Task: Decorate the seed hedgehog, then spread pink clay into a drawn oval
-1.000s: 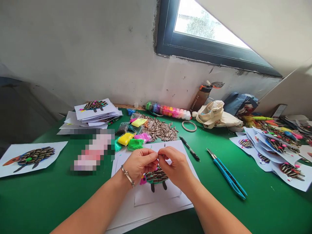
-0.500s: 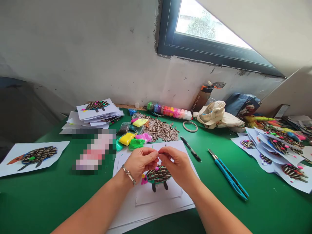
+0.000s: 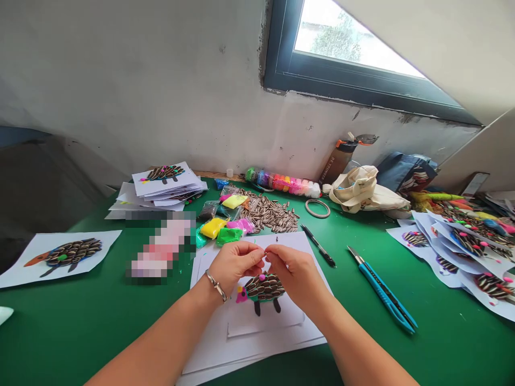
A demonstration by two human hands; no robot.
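Left hand (image 3: pixel 237 264) and right hand (image 3: pixel 292 271): fingertips remain pinched together, contents too small to tell, above sunflower-seed hedgehog collage (image 3: pixel 263 288); unchanged.

Green counter (image 3: pixel 72 332) spans near scene. Far behind it, rough grey-white plaster wall (image 3: pixel 153 91), chipped and stained under dark-framed window (image 3: pixel 354 59) at upper right. Daylight through glass, trees outside. Pale sloped surface (image 3: pixel 442 37) far right.
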